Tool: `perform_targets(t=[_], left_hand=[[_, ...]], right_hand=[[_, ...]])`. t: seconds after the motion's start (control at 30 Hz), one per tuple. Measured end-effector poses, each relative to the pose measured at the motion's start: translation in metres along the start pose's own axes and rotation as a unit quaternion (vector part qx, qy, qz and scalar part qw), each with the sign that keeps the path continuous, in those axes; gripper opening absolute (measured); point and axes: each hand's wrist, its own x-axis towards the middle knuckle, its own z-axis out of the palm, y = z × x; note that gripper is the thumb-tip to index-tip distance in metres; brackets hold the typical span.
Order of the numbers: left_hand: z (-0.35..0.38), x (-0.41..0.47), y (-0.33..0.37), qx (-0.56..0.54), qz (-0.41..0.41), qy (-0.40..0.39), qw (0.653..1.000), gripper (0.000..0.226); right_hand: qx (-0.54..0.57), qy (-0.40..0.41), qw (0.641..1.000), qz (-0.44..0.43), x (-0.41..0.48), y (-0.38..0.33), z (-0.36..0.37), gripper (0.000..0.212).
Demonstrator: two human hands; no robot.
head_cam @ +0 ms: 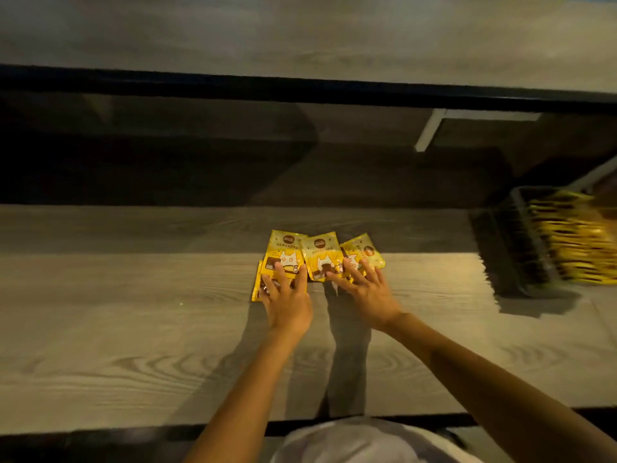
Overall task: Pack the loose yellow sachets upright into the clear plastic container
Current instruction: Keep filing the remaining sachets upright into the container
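Yellow sachets (321, 253) lie flat, tops pointing away, hands (288, 297) (369, 290) seemingly pressing them.

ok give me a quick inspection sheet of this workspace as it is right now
surface: wood-grain table, dimly lit, hand shadows across it
job's things: loose yellow sachets, at least four, lying flat and overlapping mid-table; clear plastic container at the far right, blurred, with packed sachets standing in a row inside
clutter: nothing seen
hands: left hand rests with spread fingers on the left sachets; right hand rests with spread fingers on the right ones; neither lifts anything
cables: nothing seen
surroundings: dark ledge beyond the table, a white bar under it on the right
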Motion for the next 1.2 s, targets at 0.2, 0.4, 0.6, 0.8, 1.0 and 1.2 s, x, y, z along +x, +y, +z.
perform_targets(t=[0.2,0.4,0.6,0.8,1.0,1.2], left_hand=[[0.028,-0.018,0.075,0.035,0.054,-0.040,0.997,0.062],[0.054,-0.036,0.152,0.050,0.083,-0.064,0.993,0.065],[0.069,-0.047,0.221,0.020,0.035,-0.023,0.999,0.060],[0.065,-0.056,0.319,-0.139,0.114,0.030,0.983,0.048],[0.071,-0.050,0.401,-0.277,0.103,-0.037,0.955,0.050],[0.078,-0.035,0.418,-0.338,0.057,-0.037,0.939,0.048]], right_hand=[[0.031,0.031,0.996,0.078,-0.048,0.061,0.028,0.067],[0.056,0.026,0.990,0.126,-0.094,0.126,0.041,0.067],[0.112,0.095,0.985,0.091,-0.121,0.186,0.039,0.063],[0.162,0.447,0.871,0.124,-0.141,0.261,0.026,0.042],[0.236,0.477,0.839,0.110,-0.159,0.315,0.005,0.042],[0.534,0.400,0.741,0.070,-0.169,0.315,-0.004,0.039]])
